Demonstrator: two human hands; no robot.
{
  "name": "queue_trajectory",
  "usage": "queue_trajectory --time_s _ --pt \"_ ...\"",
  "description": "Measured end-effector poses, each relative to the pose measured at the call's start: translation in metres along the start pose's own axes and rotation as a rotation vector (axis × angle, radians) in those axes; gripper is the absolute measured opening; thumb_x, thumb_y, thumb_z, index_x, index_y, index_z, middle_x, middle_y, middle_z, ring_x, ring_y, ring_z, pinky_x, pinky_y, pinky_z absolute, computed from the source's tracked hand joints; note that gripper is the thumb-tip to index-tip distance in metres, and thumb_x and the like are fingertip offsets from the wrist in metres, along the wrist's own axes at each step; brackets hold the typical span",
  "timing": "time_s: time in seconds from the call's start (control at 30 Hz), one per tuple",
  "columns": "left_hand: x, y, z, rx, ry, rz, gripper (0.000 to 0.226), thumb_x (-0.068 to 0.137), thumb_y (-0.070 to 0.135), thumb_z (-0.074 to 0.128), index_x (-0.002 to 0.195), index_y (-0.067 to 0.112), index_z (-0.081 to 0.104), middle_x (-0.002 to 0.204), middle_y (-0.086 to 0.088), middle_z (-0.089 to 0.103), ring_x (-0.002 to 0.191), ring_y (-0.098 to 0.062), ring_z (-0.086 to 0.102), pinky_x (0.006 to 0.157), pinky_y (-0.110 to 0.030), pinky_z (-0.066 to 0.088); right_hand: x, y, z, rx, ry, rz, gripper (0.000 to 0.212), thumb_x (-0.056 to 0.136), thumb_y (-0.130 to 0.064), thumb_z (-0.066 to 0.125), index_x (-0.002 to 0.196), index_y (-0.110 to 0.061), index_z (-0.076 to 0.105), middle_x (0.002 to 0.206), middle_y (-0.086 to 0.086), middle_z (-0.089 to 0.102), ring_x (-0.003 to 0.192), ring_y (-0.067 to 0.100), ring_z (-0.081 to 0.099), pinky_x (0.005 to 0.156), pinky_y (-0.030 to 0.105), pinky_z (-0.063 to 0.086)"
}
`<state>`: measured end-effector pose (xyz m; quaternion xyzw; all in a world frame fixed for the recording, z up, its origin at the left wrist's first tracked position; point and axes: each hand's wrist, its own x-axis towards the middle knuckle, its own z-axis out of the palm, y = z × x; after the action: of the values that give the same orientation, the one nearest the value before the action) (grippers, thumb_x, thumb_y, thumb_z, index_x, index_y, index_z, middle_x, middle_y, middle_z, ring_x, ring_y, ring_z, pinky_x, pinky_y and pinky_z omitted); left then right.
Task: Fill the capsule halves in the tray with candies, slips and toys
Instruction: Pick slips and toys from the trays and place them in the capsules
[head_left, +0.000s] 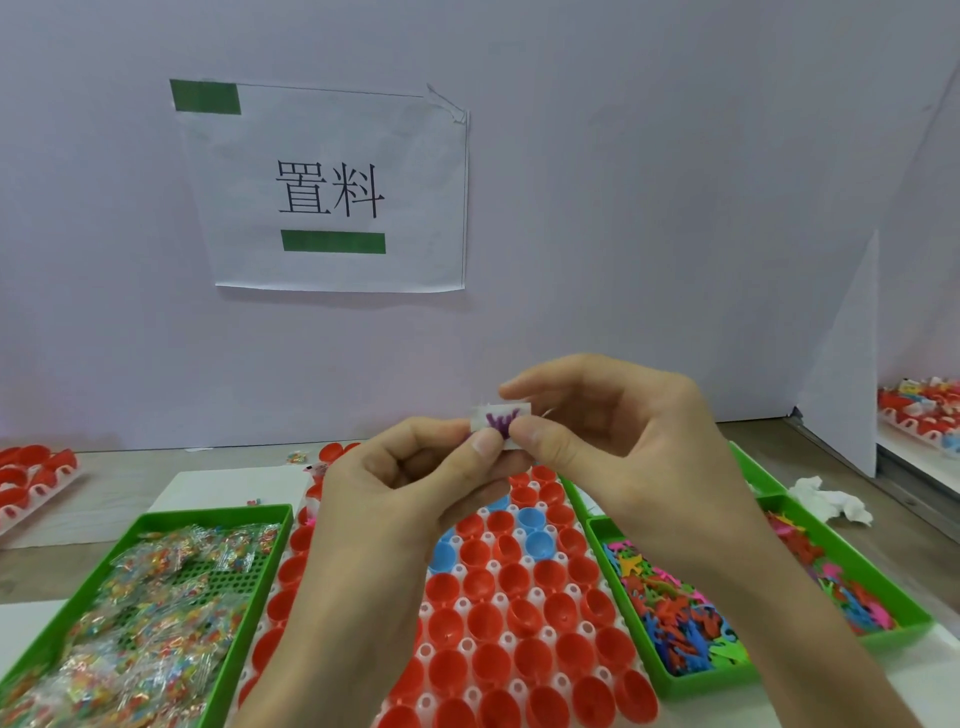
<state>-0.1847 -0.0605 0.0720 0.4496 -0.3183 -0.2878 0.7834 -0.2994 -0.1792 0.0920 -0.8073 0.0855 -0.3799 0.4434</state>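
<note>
Both hands are raised above the white capsule tray (470, 608), which holds many red capsule halves (524, 618) and a few blue ones (530, 518). My left hand (405, 499) and my right hand (602, 441) together pinch a small white slip with a purple toy (501, 422) against it. A green bin of candy packets (150, 603) lies left of the tray. Small colourful toys fill a green bin (670, 618) on the right.
A second green bin (852, 587) with toys sits at the far right, with crumpled white tissue (826, 501) behind it. Other trays of red halves stand at the far left (31, 478) and far right (919, 415). A paper sign (332, 192) hangs on the back wall.
</note>
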Motion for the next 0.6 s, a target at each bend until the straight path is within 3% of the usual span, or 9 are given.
queue_trajectory --time_s 0.1,0.33,0.5,0.6 --pt "-0.001 -0.001 0.001 0.031 0.021 0.023 0.026 0.053 0.029 0.081 0.076 0.016 0.081 0.083 -0.016 0.078 0.080 -0.026 0.078 0.067 -0.020 0.059 0.000 0.000 0.000 0.002 0.007 -0.011 0.016 0.087 -0.019 0.075 0.100 -0.029 0.076 0.091 -0.006 0.076 0.087 0.012 0.074 0.079 0.026 0.060" --pt "0.002 -0.003 -0.004 0.202 0.066 0.054 0.029 0.053 0.039 0.080 0.075 0.021 0.080 0.079 -0.011 0.078 0.078 -0.026 0.077 0.071 -0.024 0.061 -0.002 0.000 0.001 -0.027 0.035 -0.034 0.015 0.084 -0.019 0.076 0.096 -0.030 0.077 0.089 -0.010 0.077 0.087 0.008 0.074 0.076 0.019 0.058" --pt "0.004 0.005 -0.012 0.275 -0.085 0.018 0.025 0.057 0.040 0.088 0.076 0.026 0.080 0.082 -0.009 0.078 0.081 -0.023 0.077 0.073 -0.022 0.060 -0.002 0.000 0.002 -0.079 0.045 -0.078 0.015 0.084 -0.016 0.077 0.095 -0.028 0.077 0.088 -0.013 0.077 0.087 0.006 0.074 0.076 0.018 0.058" --pt "0.005 0.007 -0.015 0.278 -0.066 0.042 0.025 0.055 0.039 0.085 0.074 0.023 0.080 0.080 -0.011 0.078 0.079 -0.025 0.077 0.071 -0.023 0.060 -0.002 0.001 0.003 -0.094 0.031 -0.101 0.016 0.085 -0.014 0.077 0.096 -0.026 0.077 0.089 -0.012 0.077 0.087 0.008 0.074 0.077 0.019 0.058"
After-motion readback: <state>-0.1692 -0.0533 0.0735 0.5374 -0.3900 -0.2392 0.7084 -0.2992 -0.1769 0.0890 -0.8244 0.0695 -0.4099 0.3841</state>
